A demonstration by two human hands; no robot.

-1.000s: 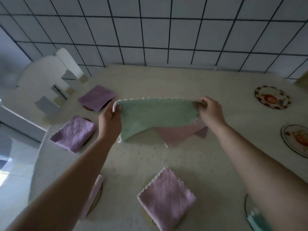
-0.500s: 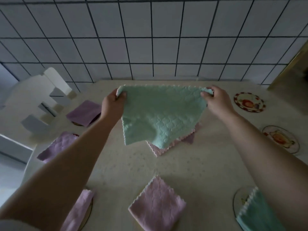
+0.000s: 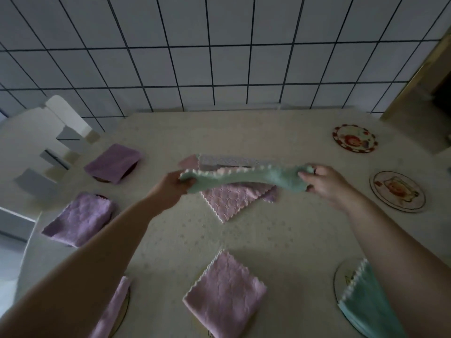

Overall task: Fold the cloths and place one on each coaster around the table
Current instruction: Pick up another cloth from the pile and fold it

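Setting: grey-tiled wall behind a pale speckled tabletop; dim light.
Cloth in hand: I saw the green cloth stretched in the air above the loose pile of pink and lilac cloths at mid-table, blurred.
Left hand: fingers curled round the cloth's left end.
Right hand: pinched the right end, other fingers loosely bent.
Placed so far: folded cloths lay on the left and near coasters, including a pink one and a green one.
Bare coasters: two at the right, far and nearer.
Step advice: I judged the fold underway; match scalloped edges, keep both ends taut, then flatten on the tabletop before carrying it right.
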